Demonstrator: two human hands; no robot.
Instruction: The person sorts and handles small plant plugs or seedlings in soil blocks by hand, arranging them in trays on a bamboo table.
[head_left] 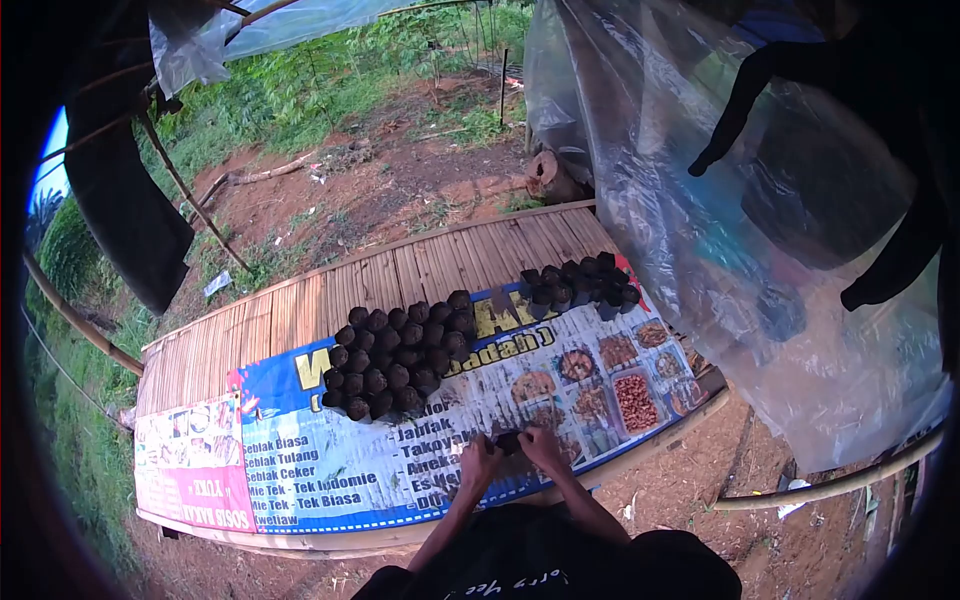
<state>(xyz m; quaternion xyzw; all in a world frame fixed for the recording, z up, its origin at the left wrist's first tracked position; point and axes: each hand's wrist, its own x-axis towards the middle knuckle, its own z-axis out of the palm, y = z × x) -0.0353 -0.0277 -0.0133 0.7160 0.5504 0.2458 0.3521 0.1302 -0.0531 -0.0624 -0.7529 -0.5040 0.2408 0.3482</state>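
Both of my hands are close together above the front edge of the banner-covered bamboo bench. A small black bag (508,442), like a seedling polybag, is between them; its contents are too small to make out. My left hand (481,460) closes on its left side and my right hand (541,452) grips its right side. Beyond my left hand, a large cluster of small black bags that look soil-filled (395,355) stands packed together on the banner (340,470). A second group of black bags (582,283) sits farther back to the right.
Bare bamboo slats (400,262) form the bench's back part. A clear plastic sheet (680,200) hangs at the right, with dark clothing (850,130) in front of it. Dark cloth (125,190) hangs at the left. A bamboo pole (840,475) crosses the lower right.
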